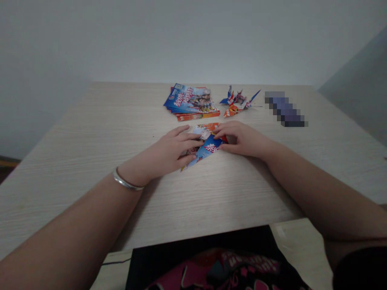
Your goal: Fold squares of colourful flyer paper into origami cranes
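A sheet of printed paper, blue, orange and white, lies partly folded on the pale wooden table. My left hand rests flat on its left part with fingers stretched out, pressing it down. A silver bangle circles that wrist. My right hand is curled over the sheet's right edge, fingers pressed together on the fold. Part of the sheet is hidden beneath both hands.
A stack of printed sheets lies farther back at the centre. Folded paper cranes sit to its right. A blurred dark object lies beyond them. The wall rises behind the table's far edge.
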`<state>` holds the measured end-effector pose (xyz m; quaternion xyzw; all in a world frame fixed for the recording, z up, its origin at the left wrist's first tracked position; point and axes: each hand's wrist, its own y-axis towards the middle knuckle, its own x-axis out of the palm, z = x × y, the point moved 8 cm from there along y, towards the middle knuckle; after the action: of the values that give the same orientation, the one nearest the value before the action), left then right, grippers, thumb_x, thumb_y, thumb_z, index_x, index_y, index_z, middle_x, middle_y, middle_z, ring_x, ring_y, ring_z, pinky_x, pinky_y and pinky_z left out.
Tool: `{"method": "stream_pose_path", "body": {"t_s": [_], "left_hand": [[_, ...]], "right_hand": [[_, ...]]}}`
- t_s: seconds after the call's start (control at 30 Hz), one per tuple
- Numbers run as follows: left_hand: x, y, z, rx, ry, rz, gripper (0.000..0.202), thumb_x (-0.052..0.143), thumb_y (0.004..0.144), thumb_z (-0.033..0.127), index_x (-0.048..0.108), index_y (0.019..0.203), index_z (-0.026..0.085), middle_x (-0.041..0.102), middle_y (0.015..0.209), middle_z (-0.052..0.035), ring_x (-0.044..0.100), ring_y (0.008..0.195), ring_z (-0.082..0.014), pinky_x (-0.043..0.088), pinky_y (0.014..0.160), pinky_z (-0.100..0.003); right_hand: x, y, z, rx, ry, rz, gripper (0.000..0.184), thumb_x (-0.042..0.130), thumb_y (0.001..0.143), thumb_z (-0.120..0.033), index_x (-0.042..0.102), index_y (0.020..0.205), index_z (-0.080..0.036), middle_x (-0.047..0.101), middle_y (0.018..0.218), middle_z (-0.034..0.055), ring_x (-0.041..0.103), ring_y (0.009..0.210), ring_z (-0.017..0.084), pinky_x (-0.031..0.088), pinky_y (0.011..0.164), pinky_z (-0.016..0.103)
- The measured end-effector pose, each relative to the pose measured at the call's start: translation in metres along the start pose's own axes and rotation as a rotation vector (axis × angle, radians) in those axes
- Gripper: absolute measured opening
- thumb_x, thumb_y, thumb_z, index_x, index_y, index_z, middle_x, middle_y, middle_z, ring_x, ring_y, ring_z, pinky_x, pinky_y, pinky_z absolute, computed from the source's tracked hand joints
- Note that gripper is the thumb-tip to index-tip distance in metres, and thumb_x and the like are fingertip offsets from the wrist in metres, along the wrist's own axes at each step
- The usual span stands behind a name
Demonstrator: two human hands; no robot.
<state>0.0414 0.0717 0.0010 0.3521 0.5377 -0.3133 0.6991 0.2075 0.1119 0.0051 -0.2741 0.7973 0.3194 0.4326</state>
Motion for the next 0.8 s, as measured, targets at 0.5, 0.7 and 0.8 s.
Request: {"method": "stream_pose_path", "body": {"t_s": [0.5,0.7,0.8], "left_hand": [[-0.009,0.003,0.007,-0.114,-0.011,-0.028,0.054,0.058,0.1,0.04,0.055,0.145,0.01,0.059,0.145,-0.0182,0.057,0.131,-0.03,0.045,0.114,-0.044],[-0.001,0.002,0.0,-0.155,0.118,-0.022,0.07,0.048,0.101,0.056,0.048,0.151,0.006,0.056,0.149,-0.0213,0.053,0.136,-0.0351,0.039,0.117,-0.048],[0.001,0.002,-0.002,-0.178,0.129,-0.043,0.069,0.045,0.102,0.059,0.051,0.149,0.008,0.056,0.149,-0.02,0.054,0.134,-0.0349,0.041,0.116,-0.048]], "right_hand": [[0.005,0.001,0.002,0.014,-0.101,0.029,0.047,0.079,0.082,-0.039,0.075,0.123,-0.018,0.069,0.138,0.0158,0.063,0.128,0.034,0.046,0.112,0.056],[0.005,0.006,-0.003,0.007,0.074,0.042,0.027,0.079,0.08,-0.037,0.076,0.101,-0.021,0.075,0.123,0.0126,0.068,0.115,0.029,0.051,0.104,0.05],[0.002,0.004,-0.005,-0.005,0.141,0.04,0.022,0.079,0.078,-0.036,0.07,0.091,-0.021,0.075,0.117,0.011,0.068,0.109,0.027,0.052,0.1,0.048]]}}
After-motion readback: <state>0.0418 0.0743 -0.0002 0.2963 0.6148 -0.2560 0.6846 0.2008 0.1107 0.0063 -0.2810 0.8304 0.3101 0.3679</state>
